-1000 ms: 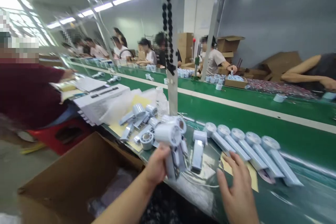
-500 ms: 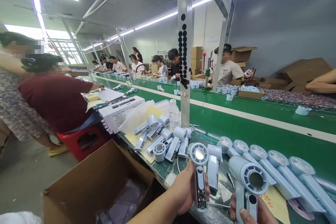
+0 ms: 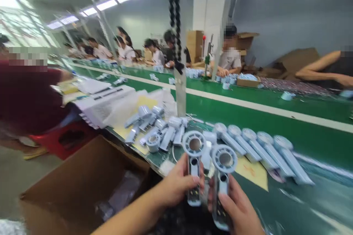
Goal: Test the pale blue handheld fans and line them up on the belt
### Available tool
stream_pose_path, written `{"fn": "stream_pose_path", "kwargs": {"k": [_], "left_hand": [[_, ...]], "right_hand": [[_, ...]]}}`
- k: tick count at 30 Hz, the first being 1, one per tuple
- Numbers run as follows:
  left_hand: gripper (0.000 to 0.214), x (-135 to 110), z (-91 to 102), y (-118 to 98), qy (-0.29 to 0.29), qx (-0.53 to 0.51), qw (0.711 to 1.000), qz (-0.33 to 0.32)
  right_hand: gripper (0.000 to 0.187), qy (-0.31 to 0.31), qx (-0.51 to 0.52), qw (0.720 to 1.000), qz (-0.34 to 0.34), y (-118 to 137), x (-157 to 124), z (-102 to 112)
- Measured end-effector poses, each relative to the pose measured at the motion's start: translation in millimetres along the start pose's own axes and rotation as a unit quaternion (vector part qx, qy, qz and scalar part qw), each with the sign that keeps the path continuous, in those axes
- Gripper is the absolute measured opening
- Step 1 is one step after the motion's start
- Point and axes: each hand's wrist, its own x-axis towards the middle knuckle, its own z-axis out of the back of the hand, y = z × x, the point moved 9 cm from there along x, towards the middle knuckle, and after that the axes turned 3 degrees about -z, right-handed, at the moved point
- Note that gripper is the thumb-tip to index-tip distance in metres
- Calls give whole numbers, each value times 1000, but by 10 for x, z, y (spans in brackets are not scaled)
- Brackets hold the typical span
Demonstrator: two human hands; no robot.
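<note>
In my left hand point(image 3: 182, 180) is a light-blue handheld fan point(image 3: 194, 143), gripped by its handle, with the round ringed head up and the handle's open face towards me. My right hand point(image 3: 234, 202) grips a second handheld fan point(image 3: 224, 158) the same way, close beside the first. Circuit parts show in both open handles. Behind them on the bench lies a loose pile of similar fans point(image 3: 168, 132). To the right, several fans with grilled heads point(image 3: 264, 139) lie in a slanting row, partly over a yellow sheet point(image 3: 252, 172).
An open cardboard box point(image 3: 68, 180) with clear plastic bags stands below the bench at left. A metal post point(image 3: 181, 95) rises at the bench edge beside the green conveyor point(image 3: 237, 108). A person in dark red point(image 3: 27, 91) sits at left; other people work across the belt.
My right hand has brought its fan left and turned it, so both fans now stand side by side with open faces towards me. The view has swung right and down.
</note>
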Motion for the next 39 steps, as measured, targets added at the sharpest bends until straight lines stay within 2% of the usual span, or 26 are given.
{"fn": "stream_pose_path", "kwargs": {"k": [2,4,7,9,12,19,25,28,31,39], "left_hand": [[44,25,-16,9,5,28,1000,11],[39,60,-41,39,28,9,999,25],[40,90,-105,113,70,-24,996,55],[38,103,-123,145,72,-26,995,68],[31,121,-116,133,51,-26,996,61],[36,113,13,115,2,-11,999,44],[44,141,283,118,-123,30,991,34],[47,146,230,140,-81,31,995,47],[43,156,177,137,-36,58,997,40],[50,113,247,239,-52,24,996,72]], "right_hand": [[57,16,-5,1000,17,111,8,-99],[59,21,13,1000,14,172,39,-160],[56,15,44,999,1,197,61,-193],[52,19,62,998,-3,193,49,-202],[47,33,73,997,4,188,32,-183],[44,23,62,998,18,176,48,-81],[34,6,70,998,0,123,68,-46],[35,25,71,997,-1,123,74,-61],[37,12,54,998,21,175,82,-30],[34,-41,74,996,-6,117,43,-10]]}}
